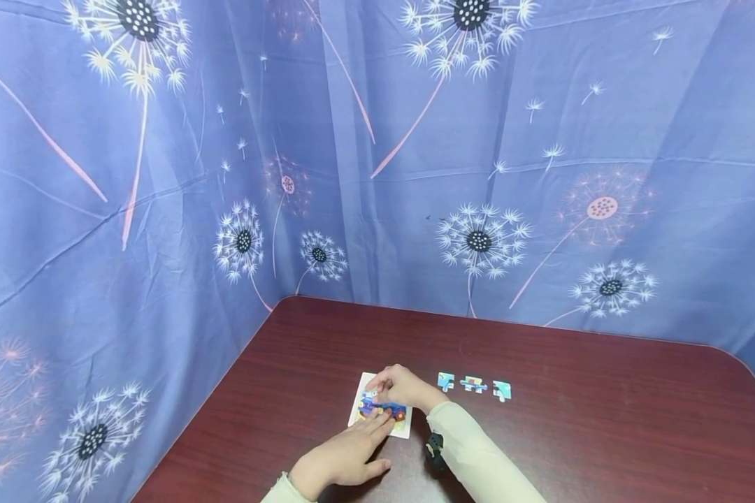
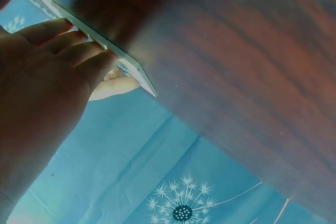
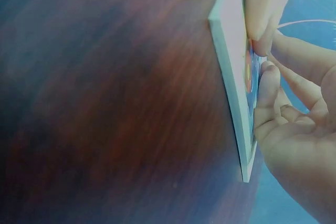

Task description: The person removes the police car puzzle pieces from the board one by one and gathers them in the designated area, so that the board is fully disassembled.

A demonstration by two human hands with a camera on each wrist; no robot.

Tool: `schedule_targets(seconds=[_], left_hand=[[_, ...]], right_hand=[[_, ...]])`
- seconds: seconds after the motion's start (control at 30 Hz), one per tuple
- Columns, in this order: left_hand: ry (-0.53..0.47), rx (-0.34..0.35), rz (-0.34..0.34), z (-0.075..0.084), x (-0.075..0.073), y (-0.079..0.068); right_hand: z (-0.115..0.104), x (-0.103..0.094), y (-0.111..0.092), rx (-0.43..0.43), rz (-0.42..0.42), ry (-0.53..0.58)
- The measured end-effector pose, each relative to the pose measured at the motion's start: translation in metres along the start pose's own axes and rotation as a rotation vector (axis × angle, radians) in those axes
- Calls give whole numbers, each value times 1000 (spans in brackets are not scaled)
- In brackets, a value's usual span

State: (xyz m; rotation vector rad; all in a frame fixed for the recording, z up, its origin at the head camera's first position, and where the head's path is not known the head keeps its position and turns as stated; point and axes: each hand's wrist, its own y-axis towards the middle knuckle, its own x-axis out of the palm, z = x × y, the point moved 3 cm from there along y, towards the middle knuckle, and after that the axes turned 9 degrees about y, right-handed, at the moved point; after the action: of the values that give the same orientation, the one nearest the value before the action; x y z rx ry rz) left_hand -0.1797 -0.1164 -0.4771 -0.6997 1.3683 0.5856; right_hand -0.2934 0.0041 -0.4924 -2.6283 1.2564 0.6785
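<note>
A jigsaw board [image 1: 400,431] with a pale frame and a colourful picture lies on the table. My left hand [image 1: 349,450] rests on its near part, fingers nearly straight and their tips on the picture; the thumb is out to the side over the table. My right hand [image 1: 405,386] bends over the far part, its thumb [image 3: 269,85] and fingers reaching down to the picture surface. I cannot tell whether a piece is pinched between them. In the left wrist view the board [image 2: 118,51] appears edge-on beneath the left fingers.
Three loose jigsaw pieces lie in a row to the right of the board: a left piece [image 1: 445,381], a middle piece [image 1: 474,383] and a right piece [image 1: 502,390]. The dark red table [image 1: 604,419] meets blue curtains [image 1: 377,209] with dandelion prints behind and at left.
</note>
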Motion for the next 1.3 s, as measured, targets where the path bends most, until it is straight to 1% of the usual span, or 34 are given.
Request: schedule_targets(seconds=[0.17,0.3,0.47,0.57,0.8,0.93,1.1,1.3], left_hand=[[-2,2,3,1,-1,-1],[-7,6,1,1,-1,-1],[-22,-1,-15,1,-1,0],[-26,-7,-25,-1,0,0],[-19,-7,-29,-2,2,0],[-27,-9,-32,-2,1,0],[-28,5,-16,-2,0,0],[-29,8,-13,-1,-1,0]], right_hand=[[-1,2,0,-12,0,0],[-3,2,-1,-5,1,22],[-3,1,-2,55,15,73],[-2,1,-1,77,14,99],[-2,1,-1,34,27,139],[0,2,1,32,32,164],[1,2,1,18,51,183],[-2,1,-2,42,69,218]])
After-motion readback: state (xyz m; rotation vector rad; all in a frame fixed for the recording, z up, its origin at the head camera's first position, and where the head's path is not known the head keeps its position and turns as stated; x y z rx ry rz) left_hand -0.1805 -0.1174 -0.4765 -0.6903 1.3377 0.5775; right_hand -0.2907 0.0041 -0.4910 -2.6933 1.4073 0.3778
